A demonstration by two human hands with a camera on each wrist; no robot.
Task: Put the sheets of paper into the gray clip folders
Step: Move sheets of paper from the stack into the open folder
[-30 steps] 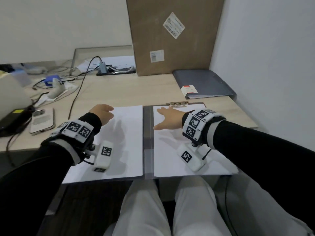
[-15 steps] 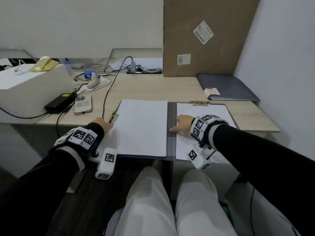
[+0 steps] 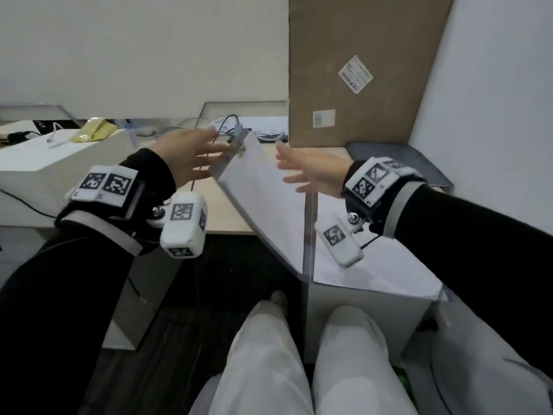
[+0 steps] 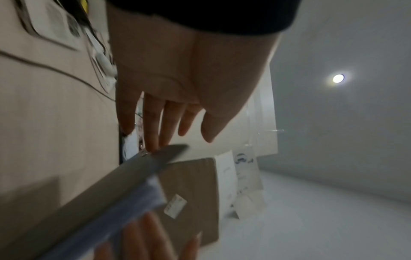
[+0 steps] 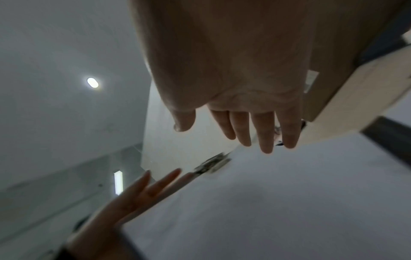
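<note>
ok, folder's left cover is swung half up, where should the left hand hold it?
Probably the cover's outer long edge below the metal clip, from the left: that raised edge is free and faces the left hand, whose straight fingers already touch it.

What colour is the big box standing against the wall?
Brown; the cardboard box shows best in the head view.

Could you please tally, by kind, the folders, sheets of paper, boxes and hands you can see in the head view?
Gray clip folders: 2, one open, one closed by the wall
Sheets of paper: 2, left, right
Cardboard box: 1
White box: 1
Hands: 2, left hand, right hand
Total: 8
</note>
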